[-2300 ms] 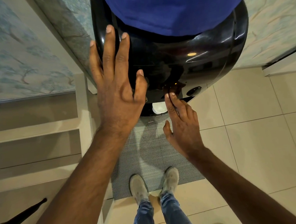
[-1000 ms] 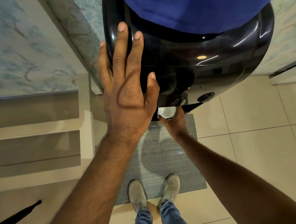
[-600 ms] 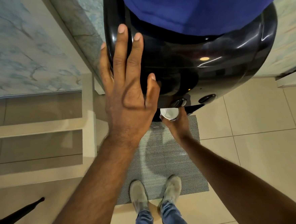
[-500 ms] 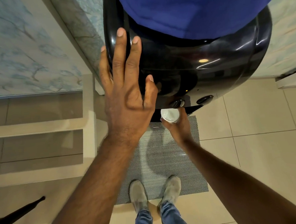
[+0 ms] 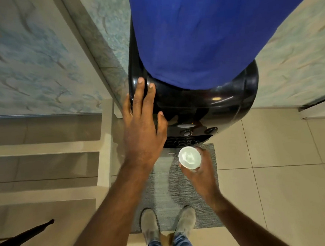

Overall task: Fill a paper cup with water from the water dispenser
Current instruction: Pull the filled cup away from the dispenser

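A black water dispenser (image 5: 204, 100) stands against the wall with a blue-covered bottle (image 5: 199, 33) on top. My left hand (image 5: 142, 128) lies flat with spread fingers on the dispenser's left top edge. My right hand (image 5: 201, 170) grips a white paper cup (image 5: 189, 157) from below and from the right. The cup is upright, just in front of the taps and drip tray (image 5: 184, 140), and water shows inside it.
A grey mat (image 5: 162, 190) lies on the tiled floor under my shoes (image 5: 149, 227). Steps (image 5: 44, 150) run along the left. A dark rod (image 5: 21, 238) crosses the lower left corner.
My right hand has drawn the cup out from under the taps toward me. My view has pulled back from the dispenser. My left hand stays on its top.
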Motion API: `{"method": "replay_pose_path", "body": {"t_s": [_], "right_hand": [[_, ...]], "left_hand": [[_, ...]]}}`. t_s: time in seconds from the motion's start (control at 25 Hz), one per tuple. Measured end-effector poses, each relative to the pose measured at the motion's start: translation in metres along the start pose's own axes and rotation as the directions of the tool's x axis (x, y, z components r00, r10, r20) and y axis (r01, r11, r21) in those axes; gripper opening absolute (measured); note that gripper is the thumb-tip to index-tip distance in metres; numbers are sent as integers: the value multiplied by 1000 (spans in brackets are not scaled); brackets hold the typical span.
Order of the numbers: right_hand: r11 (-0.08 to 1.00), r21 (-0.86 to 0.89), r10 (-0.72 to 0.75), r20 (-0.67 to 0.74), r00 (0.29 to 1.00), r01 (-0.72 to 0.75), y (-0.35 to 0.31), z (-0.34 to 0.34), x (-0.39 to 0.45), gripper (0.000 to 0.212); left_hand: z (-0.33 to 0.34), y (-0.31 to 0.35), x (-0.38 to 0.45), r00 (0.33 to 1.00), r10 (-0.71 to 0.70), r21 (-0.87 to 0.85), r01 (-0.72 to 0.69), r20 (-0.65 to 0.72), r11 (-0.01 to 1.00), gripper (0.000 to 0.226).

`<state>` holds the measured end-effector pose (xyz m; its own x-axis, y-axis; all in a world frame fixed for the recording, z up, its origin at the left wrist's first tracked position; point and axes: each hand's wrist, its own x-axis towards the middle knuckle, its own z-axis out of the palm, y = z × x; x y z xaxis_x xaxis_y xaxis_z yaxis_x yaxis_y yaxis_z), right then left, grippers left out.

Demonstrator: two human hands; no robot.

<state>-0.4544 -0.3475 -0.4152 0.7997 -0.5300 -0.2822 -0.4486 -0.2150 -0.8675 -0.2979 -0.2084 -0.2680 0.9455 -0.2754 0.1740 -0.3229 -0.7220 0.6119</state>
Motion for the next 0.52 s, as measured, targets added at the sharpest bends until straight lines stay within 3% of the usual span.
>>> {"method": "replay_pose_path", "body": {"t_s": [0.32, 0.52], "right_hand": [[990, 84, -110, -9, 994, 110, -114, -43, -52, 77], [970, 70, -238, 45, 970, 234, -193, -65, -65, 76]], "left_hand": [[-72, 32, -19, 982, -147, 58, 141, 115, 988, 59], [-148, 45, -30, 988, -143, 137, 134, 57, 981, 57]]}}
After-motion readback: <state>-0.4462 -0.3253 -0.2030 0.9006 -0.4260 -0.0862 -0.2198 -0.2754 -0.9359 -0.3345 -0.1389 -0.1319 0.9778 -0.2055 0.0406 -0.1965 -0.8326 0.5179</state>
